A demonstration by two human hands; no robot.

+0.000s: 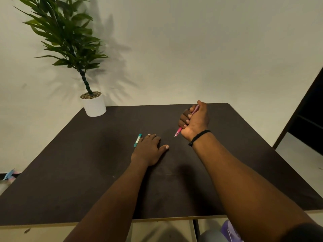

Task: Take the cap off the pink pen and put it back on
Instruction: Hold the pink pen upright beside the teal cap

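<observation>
Upper left of frame: we see a white pot on the table's far left corner, holding pebbles and a green plant. Centre: our left hand lies flat on the table, palm down, fingers loosely spread, gripping nothing; a teal pen lies just beside its fingertips, touching or nearly so, we can't tell. Right of centre: our right hand is fisted around the pink pen, raised above the table. Pen's long axis runs diagonally, bare tip pointing lower left, other end poking out upper right of the fist. Cap off; we can't see it. Black bracelet on right wrist. Nothing between the hands.
</observation>
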